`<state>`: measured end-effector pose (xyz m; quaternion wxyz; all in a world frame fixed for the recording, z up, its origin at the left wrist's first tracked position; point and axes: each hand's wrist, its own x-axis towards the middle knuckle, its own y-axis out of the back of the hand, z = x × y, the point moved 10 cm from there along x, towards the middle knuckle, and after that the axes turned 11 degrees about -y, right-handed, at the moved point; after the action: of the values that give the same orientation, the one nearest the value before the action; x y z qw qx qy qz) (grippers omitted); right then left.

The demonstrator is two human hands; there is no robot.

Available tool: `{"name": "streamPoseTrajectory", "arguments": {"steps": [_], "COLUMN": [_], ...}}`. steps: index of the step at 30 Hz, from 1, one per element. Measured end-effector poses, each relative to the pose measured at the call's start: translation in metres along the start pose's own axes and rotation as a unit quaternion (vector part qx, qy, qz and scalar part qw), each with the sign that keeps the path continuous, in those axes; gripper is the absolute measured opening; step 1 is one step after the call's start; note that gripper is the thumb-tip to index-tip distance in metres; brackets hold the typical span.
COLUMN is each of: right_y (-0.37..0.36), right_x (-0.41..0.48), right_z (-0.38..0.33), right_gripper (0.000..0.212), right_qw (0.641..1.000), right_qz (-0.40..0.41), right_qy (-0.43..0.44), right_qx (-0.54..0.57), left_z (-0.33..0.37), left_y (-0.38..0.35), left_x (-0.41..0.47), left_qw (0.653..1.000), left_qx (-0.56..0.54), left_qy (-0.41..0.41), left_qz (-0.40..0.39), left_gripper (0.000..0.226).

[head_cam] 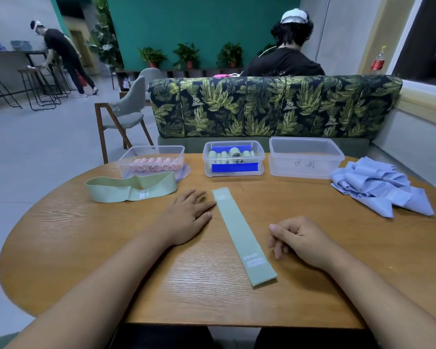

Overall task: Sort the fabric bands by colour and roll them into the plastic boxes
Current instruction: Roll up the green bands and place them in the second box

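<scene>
The green band (242, 234) lies flat near the front edge of the table (86, 248), ready for rolling. Your left hand (186, 219) is spread beside it, and your right hand (301, 239) is loosely curled and empty.

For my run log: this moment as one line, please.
flat green band between hands | left hand flat on table | right hand loosely curled, holding nothing | blue bands piled by right box
</scene>
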<state>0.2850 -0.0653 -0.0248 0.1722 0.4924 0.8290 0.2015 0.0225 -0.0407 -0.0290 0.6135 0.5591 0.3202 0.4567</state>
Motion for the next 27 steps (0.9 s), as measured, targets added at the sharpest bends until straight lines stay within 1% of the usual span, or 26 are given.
{"name": "streamPoseTrajectory", "arguments": {"steps": [3, 6, 8, 12, 14, 16, 20, 25, 27], "right_y": [-0.006, -0.010, -0.011, -0.018, -0.023, -0.024, -0.018, -0.024, -0.026], "right_x": [-0.006, -0.010, -0.012, -0.020, -0.028, -0.034, -0.035, -0.042, -0.046], "right_z": [-0.005, -0.011, -0.011, -0.012, -0.016, -0.017, -0.013, -0.022, -0.026], "right_gripper": [0.040, 0.037, 0.036, 0.032, 0.030, 0.030, 0.028, 0.013, 0.011], "right_qw": [1.000, 0.999, 0.999, 0.998, 0.997, 0.998, 0.997, 0.985, 0.979], "right_qz": [-0.018, -0.033, -0.038, -0.053, -0.059, -0.046, 0.008, 0.029, 0.039], "right_qy": [0.008, 0.021, 0.024, 0.026, 0.032, 0.037, 0.036, 0.096, 0.117], "right_qx": [0.020, 0.021, 0.011, -0.013, -0.024, -0.033, -0.068, -0.138, -0.160], "left_z": [0.010, 0.011, 0.013, 0.017, 0.021, 0.026, 0.044, 0.073, 0.084], "left_y": [-0.009, -0.012, -0.011, -0.002, -0.003, -0.004, -0.002, -0.002, 0.000], "left_x": [0.024, 0.033, 0.031, 0.017, 0.010, 0.001, -0.021, -0.053, -0.064], "left_qw": [1.000, 1.000, 1.000, 0.998, 0.998, 0.997, 0.995, 0.991, 0.989], "left_qx": [-0.009, -0.011, -0.011, -0.010, -0.015, -0.019, -0.031, -0.045, -0.049], "left_qy": [0.004, 0.005, -0.005, -0.018, -0.017, -0.017, -0.031, -0.071, -0.081], "left_qz": [-0.024, -0.025, -0.012, 0.057, 0.063, 0.073, 0.094, 0.105, 0.111], "left_gripper": [0.051, 0.051, 0.050, 0.044, 0.042, 0.040, 0.033, 0.030, 0.030]}}
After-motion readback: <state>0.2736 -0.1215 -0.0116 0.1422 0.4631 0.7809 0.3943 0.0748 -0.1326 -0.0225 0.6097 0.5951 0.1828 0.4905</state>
